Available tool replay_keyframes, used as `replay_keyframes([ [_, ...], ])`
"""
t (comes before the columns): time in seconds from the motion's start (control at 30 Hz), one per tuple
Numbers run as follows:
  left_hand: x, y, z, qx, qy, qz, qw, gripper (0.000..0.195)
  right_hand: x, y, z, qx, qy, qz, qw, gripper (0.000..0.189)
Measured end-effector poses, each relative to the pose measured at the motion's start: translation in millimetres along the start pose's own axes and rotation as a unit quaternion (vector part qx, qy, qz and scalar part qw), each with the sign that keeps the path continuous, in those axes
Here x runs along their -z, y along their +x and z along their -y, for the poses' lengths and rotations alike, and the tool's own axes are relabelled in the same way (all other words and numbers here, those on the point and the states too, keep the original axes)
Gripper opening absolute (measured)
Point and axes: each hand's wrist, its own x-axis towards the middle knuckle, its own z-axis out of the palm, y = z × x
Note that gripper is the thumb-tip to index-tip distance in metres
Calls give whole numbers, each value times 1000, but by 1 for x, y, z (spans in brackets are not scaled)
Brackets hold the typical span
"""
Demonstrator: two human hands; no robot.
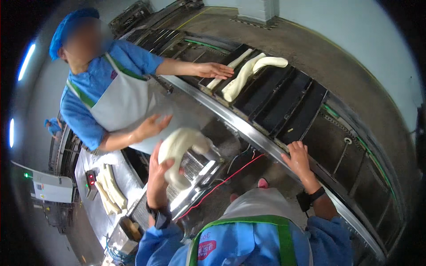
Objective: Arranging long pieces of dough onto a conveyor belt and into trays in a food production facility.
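Observation:
A thick, pale roll of dough (178, 146) hangs bent in my left hand (157, 174), its two ends drooping over a perforated metal conveyor (190, 163). My right hand (298, 159) rests at the near edge of a row of black baking pans (286, 106), its fingers over the rim. Nothing shows in that hand, though its palm side is hidden. Farther left on the pans lie a straight dough strip (240, 59) and a twisted dough piece (244, 78). Another curved dough end (271, 62) adjoins the twisted one.
A co-worker in a blue cap and white apron (124, 106) stands opposite, one hand (216, 70) over the pans. Several dough strips (109, 189) lie on a steel table (88, 212) beside a small digital display (90, 183). A steel rail (226, 111) and a red cord (221, 184) run nearby.

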Motion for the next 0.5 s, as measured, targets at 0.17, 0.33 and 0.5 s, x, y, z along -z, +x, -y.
replay_keyframes([
  [0.17, -118, 106, -18, -100, -89, 129, 982, 55, 10, -12, -8, 4, -6, 25, 1000, 30],
  [0.33, -212, 179, 49, -3, -88, 182, 979, 44, 13, -21, -20, -18, 16, 32, 999, 29],
  [0.5, -243, 203, 226, 2, 244, 214, 946, 54, 19, -16, -29, -40, 58, 21, 997, 31],
])
